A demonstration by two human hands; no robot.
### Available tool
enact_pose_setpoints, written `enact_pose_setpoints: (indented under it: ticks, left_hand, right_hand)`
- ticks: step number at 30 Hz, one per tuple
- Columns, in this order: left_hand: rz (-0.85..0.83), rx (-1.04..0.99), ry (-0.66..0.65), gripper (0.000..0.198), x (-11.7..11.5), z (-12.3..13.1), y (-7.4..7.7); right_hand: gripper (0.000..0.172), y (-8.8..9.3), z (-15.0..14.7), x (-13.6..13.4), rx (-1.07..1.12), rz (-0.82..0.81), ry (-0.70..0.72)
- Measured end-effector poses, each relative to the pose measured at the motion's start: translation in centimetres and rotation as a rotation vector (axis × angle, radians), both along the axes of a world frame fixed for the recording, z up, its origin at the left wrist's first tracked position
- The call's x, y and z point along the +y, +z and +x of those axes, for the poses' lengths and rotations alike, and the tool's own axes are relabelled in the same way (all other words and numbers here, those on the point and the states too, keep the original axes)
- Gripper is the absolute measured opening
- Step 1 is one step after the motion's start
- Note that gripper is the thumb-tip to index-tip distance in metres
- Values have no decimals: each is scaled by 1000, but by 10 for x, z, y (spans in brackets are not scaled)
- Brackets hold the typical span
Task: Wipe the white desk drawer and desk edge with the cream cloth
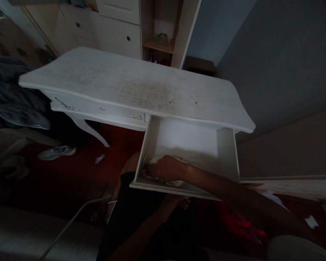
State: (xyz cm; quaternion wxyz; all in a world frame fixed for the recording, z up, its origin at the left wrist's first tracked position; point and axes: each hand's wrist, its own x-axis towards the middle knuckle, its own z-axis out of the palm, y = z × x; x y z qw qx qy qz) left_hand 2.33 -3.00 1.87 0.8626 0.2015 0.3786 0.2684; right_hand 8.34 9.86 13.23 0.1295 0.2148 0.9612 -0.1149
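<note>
On red flooring (125, 140) stands a white table (136, 87) (smudged), its drawer (186, 137) open.

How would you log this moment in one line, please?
right hand: on cream cloth inside drawer | left hand: below drawer front, partly hidden | drawer: pulled open | white desk: top smudged

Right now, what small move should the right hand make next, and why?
Perhaps slide the cloth rightward across the drawer: the right hand is on it near the front left corner, and the cloth does not reach the drawer's right side.
</note>
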Motion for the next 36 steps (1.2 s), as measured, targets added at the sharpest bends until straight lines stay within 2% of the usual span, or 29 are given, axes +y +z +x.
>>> enact_pose_setpoints:
  ticks: [6,11,14,18,23,27,32,34,36]
  left_hand:
    - [3,1,24,44,1,-2,2]
    - [3,-1,15,47,1,-2,1]
    - [12,11,2,48,1,-2,-2]
    - [21,30,-31,48,0,-2,-8]
    - [24,48,-22,48,0,-1,-16]
    - [69,40,-49,47,0,-5,-15]
    - [133,41,-66,45,2,-10,-11]
    - [120,59,-67,46,2,-10,-11]
    - [106,62,-63,45,2,-9,-13]
  right_hand:
    - [47,-4,30,-16,49,62,-5]
    - [50,-4,69,-32,-15,105,-61]
    - [58,-4,96,-42,-49,104,-87]
    - [72,-3,130,-53,-97,101,-203]
    - [75,-3,164,-63,-107,97,-358]
    - [88,1,183,-65,-59,37,-512]
    - [113,19,200,-63,-88,-111,-599]
    - [116,21,204,-64,-107,-139,-611]
    - [109,18,203,-64,-123,-119,-615]
